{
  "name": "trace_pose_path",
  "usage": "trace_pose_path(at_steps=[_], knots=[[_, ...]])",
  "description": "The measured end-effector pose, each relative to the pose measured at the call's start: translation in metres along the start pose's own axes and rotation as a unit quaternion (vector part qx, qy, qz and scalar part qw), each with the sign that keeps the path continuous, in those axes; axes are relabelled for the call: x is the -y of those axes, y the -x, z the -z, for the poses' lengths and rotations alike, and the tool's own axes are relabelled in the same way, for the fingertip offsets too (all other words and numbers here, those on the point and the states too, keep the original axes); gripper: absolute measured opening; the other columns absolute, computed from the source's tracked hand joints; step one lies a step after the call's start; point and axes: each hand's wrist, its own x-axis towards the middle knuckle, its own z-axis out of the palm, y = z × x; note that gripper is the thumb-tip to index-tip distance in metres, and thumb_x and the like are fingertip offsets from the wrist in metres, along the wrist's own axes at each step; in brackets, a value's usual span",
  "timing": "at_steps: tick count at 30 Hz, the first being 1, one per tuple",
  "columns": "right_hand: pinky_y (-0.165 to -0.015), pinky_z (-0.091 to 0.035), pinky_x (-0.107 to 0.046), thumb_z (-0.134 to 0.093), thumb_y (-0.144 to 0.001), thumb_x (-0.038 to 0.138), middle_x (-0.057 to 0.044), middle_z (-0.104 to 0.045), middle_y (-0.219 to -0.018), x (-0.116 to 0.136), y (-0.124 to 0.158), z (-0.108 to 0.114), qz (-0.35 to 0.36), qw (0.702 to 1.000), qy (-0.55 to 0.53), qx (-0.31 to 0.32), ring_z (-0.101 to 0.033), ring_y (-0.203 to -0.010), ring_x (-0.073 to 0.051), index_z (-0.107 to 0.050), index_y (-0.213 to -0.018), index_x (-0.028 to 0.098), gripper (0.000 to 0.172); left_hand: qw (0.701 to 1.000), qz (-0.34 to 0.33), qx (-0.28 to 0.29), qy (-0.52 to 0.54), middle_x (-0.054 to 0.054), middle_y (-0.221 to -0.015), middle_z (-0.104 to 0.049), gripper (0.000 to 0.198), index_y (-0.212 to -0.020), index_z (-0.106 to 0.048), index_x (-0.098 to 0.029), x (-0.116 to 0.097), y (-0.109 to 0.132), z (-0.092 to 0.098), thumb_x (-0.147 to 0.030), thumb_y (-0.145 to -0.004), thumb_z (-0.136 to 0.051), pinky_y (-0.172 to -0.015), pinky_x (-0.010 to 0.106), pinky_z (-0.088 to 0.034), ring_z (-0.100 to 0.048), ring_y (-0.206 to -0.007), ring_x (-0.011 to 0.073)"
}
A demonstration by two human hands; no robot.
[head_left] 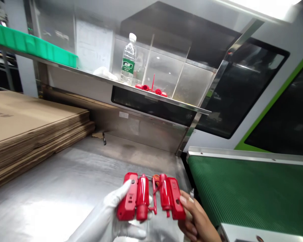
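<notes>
I see the red moulded part (151, 198) held low over the steel table (65, 188), gloved left hand (121, 215) pinching one housing, bare right hand (192, 218) pinching the other. It looks light, rigid and slick; I judge the thin runner between the halves fragile, so grip the housings.

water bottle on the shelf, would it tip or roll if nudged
The water bottle stands upright, tall and narrow, so it probably tips easily. It looks partly empty, so likely light. Its round body would probably roll along the steel shelf.
</notes>
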Motion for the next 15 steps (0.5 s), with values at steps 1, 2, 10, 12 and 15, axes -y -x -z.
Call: trace_pose_path(at_steps=[1, 2, 10, 12, 15], knots=[[-0.036, -0.026, -0.014, -0.086, -0.078, 0.049, 0.007, -0.052, -0.055, -0.002, 0.0, 0.006, 0.031, 0.999, 0.032, 0.021, -0.025, -0.037, -0.003, -0.068, -0.117, 0.022, 0.051, 0.999, -0.039, 0.007, -0.03, 0.02, -0.091, -0.079, 0.068, -0.119, -0.068, -0.008, 0.0, 0.0, 0.003, -0.058, -0.074, -0.079, -0.062, 0.045, -0.064, -0.076, -0.079, 0.0369], [-0.042, -0.036, -0.016, -0.086, -0.078, 0.049, 0.003, -0.06, -0.064, -0.003, 0.001, 0.01, 0.068, 0.995, 0.068, 0.033, -0.034, -0.041, -0.004, -0.07, -0.117, 0.023, 0.049, 0.995, -0.086, 0.013, -0.054, 0.017, -0.093, -0.08, 0.066, -0.115, -0.071, -0.013, 0.0, 0.0, 0.007, -0.057, -0.067, -0.086, -0.064, 0.046, -0.063, -0.076, -0.076, 0.0357], [-0.073, -0.055, -0.029, -0.075, -0.084, 0.054, -0.008, -0.057, -0.123, -0.004, 0.01, -0.007, 0.213, 0.921, 0.325, -0.016, -0.047, -0.054, -0.006, -0.078, -0.11, 0.028, 0.037, 0.956, -0.262, -0.008, -0.132, 0.001, -0.094, -0.083, 0.05, -0.099, -0.082, -0.037, 0.007, 0.008, 0.046, -0.061, -0.057, -0.09, -0.081, 0.032, -0.057, -0.076, -0.089, 0.0266], [-0.075, -0.054, -0.028, -0.074, -0.084, 0.056, -0.008, -0.057, -0.114, -0.01, 0.008, -0.01, 0.234, 0.911, 0.339, -0.014, -0.053, -0.063, -0.011, -0.078, -0.108, 0.026, 0.038, 0.952, -0.273, -0.018, -0.14, 0.0, -0.093, -0.083, 0.049, -0.099, -0.082, -0.037, 0.006, 0.009, 0.052, -0.061, -0.058, -0.089, -0.078, 0.029, -0.057, -0.076, -0.086, 0.0245], [-0.071, -0.05, -0.023, -0.073, -0.085, 0.057, -0.007, -0.054, -0.108, -0.021, 0.004, -0.014, 0.256, 0.901, 0.35, -0.018, -0.057, -0.077, -0.014, -0.078, -0.105, 0.025, 0.038, 0.944, -0.289, -0.026, -0.155, 0.0, -0.085, -0.082, 0.043, -0.093, -0.083, -0.034, 0.001, 0.009, 0.062, -0.058, -0.058, -0.09, -0.076, 0.028, -0.057, -0.075, -0.079, 0.0234]])
